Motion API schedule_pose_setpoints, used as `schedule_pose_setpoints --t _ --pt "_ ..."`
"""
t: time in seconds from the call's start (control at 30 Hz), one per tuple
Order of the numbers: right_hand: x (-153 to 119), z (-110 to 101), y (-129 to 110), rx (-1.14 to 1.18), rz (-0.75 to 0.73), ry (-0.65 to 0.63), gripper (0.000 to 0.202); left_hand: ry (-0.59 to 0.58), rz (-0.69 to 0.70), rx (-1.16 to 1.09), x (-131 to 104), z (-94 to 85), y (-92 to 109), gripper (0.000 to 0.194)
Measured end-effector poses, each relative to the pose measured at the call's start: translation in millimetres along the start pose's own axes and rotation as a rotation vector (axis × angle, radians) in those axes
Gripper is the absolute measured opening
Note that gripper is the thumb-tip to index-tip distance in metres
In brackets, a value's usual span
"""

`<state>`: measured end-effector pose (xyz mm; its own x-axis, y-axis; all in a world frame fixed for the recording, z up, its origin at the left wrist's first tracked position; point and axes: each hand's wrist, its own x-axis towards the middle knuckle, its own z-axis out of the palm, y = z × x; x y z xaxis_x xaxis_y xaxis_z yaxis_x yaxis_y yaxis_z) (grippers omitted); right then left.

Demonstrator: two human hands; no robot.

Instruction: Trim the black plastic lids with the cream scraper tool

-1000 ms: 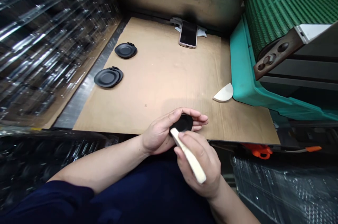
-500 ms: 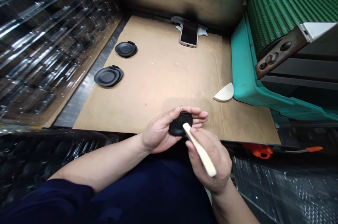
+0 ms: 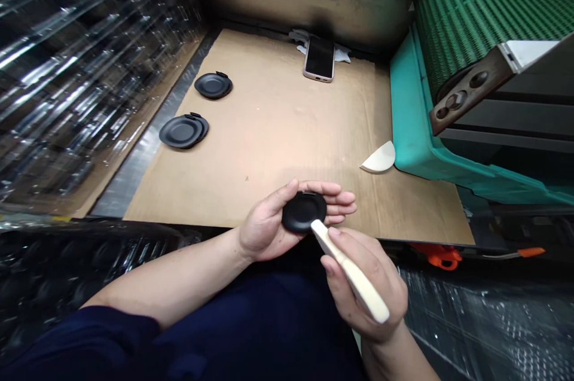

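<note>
My left hand (image 3: 269,225) lies palm up with a round black disc (image 3: 304,212) resting on its palm and fingers, the thumb at the disc's upper left edge. In my right hand (image 3: 370,273) is a cream-white, wedge-like pad (image 3: 354,273), pinched between thumb and fingers. Its narrow tip is at the lower right rim of the disc; whether it touches cannot be told. A pair of overlapping black discs (image 3: 182,131) lies on the cardboard at the left, and more stacked black discs (image 3: 213,85) lie behind them.
Cardboard (image 3: 278,130) covers the bench. A phone (image 3: 319,59) leans at the back. A white half-round pad (image 3: 380,157) lies beside a teal crate (image 3: 410,124) on the right, under a green conveyor belt (image 3: 470,16). Clear plastic trays (image 3: 89,52) stand at the left.
My right hand has moved slightly right and down, and the pad's tip has gone from the disc's face to its lower right rim. My left thumb has lifted a little, showing more disc.
</note>
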<state>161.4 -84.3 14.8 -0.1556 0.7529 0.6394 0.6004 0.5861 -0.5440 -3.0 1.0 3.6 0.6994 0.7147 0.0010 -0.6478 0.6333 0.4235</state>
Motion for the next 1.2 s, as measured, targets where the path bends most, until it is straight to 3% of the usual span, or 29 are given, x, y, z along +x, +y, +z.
schedule_pose_setpoints --t 0.23,0.37,0.5,0.67,0.83,0.97,1.2 --pt "-0.4 -8.7 0.3 -0.126 0.065 0.188 0.052 -0.036 -0.011 -0.004 -2.0 1.7 2.9 0.06" --pt "-0.1 -10.0 0.3 -0.122 0.074 0.234 0.052 -0.027 -0.002 0.009 -3.0 1.5 3.1 0.065" --pt "-0.5 -9.9 -0.4 -0.096 0.074 0.166 0.053 -0.031 -0.007 0.016 -2.5 -0.3 1.9 0.064" --pt "2.4 -7.7 0.7 -0.06 0.053 -0.018 0.052 -0.02 0.007 0.022 -1.1 -0.8 -0.5 0.053" --pt "10.5 -4.5 -0.6 -0.237 -0.029 -0.131 0.049 -0.007 0.016 0.034 -1.9 -1.4 -2.5 0.049" --pt "17.5 -7.4 -6.9 -0.179 0.035 -0.245 0.04 0.027 0.0 0.085 -2.4 -2.7 -3.2 0.049" --pt "12.4 -10.7 -9.2 -0.058 0.061 -0.218 0.043 0.052 -0.007 0.072 -0.6 -2.3 -3.1 0.05"
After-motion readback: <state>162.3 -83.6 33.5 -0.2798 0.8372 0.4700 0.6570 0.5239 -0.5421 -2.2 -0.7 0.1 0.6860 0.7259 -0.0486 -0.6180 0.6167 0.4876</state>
